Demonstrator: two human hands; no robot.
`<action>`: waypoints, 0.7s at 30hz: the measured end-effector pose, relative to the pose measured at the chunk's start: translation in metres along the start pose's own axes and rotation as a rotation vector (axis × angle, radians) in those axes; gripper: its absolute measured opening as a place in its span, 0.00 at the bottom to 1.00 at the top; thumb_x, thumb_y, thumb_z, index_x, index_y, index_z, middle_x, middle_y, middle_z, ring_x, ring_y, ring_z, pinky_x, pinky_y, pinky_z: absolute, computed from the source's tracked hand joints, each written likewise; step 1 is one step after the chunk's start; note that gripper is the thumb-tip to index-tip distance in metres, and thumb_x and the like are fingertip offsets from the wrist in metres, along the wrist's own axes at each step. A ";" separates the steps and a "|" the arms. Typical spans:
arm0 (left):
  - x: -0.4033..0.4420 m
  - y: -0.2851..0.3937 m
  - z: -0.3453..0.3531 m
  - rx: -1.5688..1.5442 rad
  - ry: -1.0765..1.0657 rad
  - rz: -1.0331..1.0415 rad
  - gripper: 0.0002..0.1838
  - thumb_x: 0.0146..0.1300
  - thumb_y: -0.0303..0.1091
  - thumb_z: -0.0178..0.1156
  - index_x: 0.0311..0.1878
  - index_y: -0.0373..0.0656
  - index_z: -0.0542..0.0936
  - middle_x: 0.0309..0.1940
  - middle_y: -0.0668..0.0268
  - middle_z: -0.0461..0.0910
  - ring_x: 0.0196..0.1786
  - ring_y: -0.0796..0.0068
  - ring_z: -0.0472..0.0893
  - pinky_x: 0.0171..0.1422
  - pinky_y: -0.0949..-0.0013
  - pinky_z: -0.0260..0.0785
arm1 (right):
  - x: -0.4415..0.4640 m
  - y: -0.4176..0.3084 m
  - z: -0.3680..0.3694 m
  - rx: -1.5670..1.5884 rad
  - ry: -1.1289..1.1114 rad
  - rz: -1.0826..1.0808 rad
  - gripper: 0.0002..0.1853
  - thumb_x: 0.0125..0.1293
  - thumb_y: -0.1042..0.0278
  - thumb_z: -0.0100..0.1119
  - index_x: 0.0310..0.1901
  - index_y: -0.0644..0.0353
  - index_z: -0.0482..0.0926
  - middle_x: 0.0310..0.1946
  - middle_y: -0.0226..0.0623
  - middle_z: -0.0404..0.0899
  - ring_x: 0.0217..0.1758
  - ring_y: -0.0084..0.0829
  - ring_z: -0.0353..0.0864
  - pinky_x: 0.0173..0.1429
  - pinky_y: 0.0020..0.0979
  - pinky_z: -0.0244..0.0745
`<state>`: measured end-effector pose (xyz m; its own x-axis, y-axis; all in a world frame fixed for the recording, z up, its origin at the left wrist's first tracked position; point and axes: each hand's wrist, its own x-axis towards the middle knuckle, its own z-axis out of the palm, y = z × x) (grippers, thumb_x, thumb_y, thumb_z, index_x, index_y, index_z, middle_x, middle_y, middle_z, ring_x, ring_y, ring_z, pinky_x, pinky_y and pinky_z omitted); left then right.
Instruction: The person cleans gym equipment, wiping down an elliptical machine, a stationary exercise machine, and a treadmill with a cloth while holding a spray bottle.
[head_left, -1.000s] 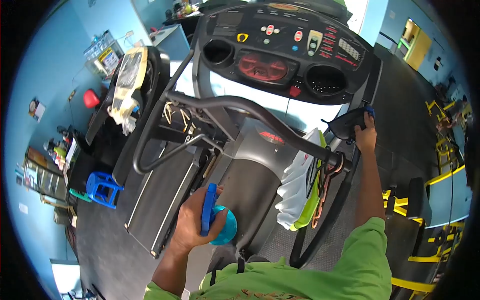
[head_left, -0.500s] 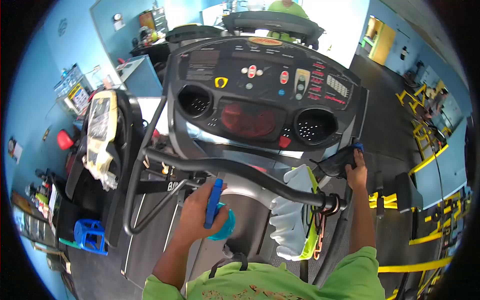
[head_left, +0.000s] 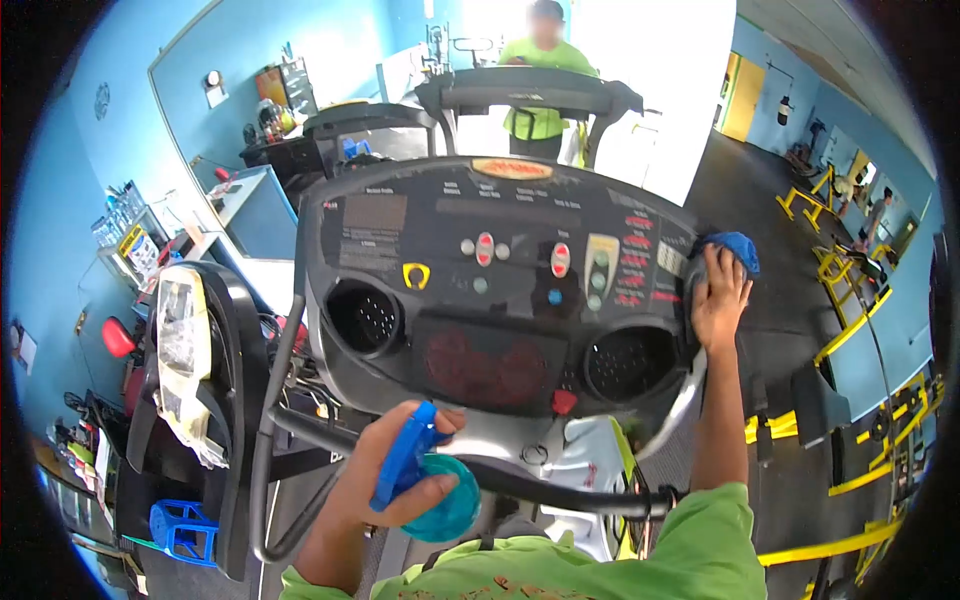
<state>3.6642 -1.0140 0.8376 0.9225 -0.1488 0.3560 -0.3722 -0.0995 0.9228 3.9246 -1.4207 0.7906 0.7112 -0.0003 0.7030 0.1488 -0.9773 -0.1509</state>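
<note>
My left hand [head_left: 375,465] is closed around a spray bottle [head_left: 447,508] with a blue trigger head and a teal body, held in front of the treadmill's handlebar. At the right edge of the treadmill console [head_left: 400,222], my right hand [head_left: 720,305] presses a blue cloth [head_left: 738,252] against the upper corner. Its fingers lie over the cloth, and part of the cloth is hidden beneath them. The console bears buttons, two round holders and a dark red display panel [head_left: 482,365].
Over the black handlebar [head_left: 560,497] hangs a white and yellow-green bag [head_left: 590,455]. A second machine with a taped console [head_left: 185,335] stands at left, near a blue stool [head_left: 183,530]. Yellow-framed gym equipment [head_left: 855,345] lines the right. A mirror [head_left: 400,60] is ahead.
My right hand has moved up with the cloth from below the console's right side to its upper right edge. The spray bottle is still in my left hand. My view has tilted upward.
</note>
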 end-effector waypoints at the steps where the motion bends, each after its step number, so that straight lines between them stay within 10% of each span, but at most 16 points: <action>1: 0.010 0.004 0.000 -0.029 -0.008 -0.053 0.26 0.51 0.27 0.68 0.55 0.34 0.73 0.52 0.50 0.78 0.61 0.64 0.77 0.58 0.65 0.74 | -0.003 -0.019 -0.003 -0.041 -0.061 -0.106 0.32 0.61 0.66 0.50 0.70 0.49 0.68 0.71 0.47 0.63 0.75 0.58 0.57 0.77 0.65 0.40; 4: 0.030 -0.004 0.002 -0.066 0.054 -0.056 0.25 0.53 0.27 0.67 0.55 0.35 0.73 0.56 0.49 0.78 0.61 0.64 0.79 0.58 0.68 0.75 | -0.007 -0.049 -0.018 -0.057 -0.295 -0.291 0.37 0.54 0.66 0.53 0.71 0.47 0.67 0.71 0.48 0.63 0.71 0.62 0.59 0.76 0.67 0.37; 10: 0.050 -0.038 -0.015 0.017 -0.044 -0.070 0.29 0.55 0.28 0.67 0.61 0.35 0.70 0.58 0.53 0.77 0.62 0.60 0.78 0.60 0.64 0.76 | 0.049 -0.065 0.023 -0.125 0.081 -0.089 0.38 0.57 0.66 0.52 0.73 0.51 0.63 0.75 0.46 0.57 0.78 0.57 0.50 0.78 0.65 0.33; 15: 0.059 -0.050 -0.028 -0.176 -0.089 -0.047 0.29 0.58 0.29 0.65 0.63 0.35 0.69 0.58 0.54 0.76 0.63 0.61 0.77 0.59 0.62 0.76 | 0.001 -0.089 0.013 -0.014 -0.309 -0.573 0.37 0.52 0.61 0.57 0.69 0.54 0.69 0.69 0.47 0.66 0.73 0.56 0.59 0.77 0.68 0.33; 17: 0.055 -0.054 -0.041 -0.153 -0.099 -0.049 0.29 0.59 0.29 0.65 0.63 0.35 0.69 0.58 0.54 0.76 0.63 0.62 0.77 0.59 0.62 0.77 | 0.012 -0.021 0.047 -0.165 -0.136 -0.380 0.35 0.55 0.62 0.55 0.69 0.54 0.69 0.68 0.48 0.67 0.69 0.56 0.63 0.76 0.66 0.37; 21: 0.049 -0.062 -0.067 -0.136 -0.072 -0.024 0.29 0.58 0.31 0.66 0.62 0.36 0.69 0.56 0.56 0.77 0.60 0.62 0.79 0.59 0.61 0.77 | 0.039 -0.107 0.038 -0.153 0.082 -0.091 0.33 0.61 0.63 0.49 0.71 0.53 0.66 0.68 0.49 0.67 0.69 0.54 0.63 0.76 0.63 0.41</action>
<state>3.7390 -0.9491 0.8071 0.9196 -0.2185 0.3264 -0.3280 0.0298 0.9442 3.9625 -1.3084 0.8083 0.6406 0.0785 0.7639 0.0994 -0.9949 0.0188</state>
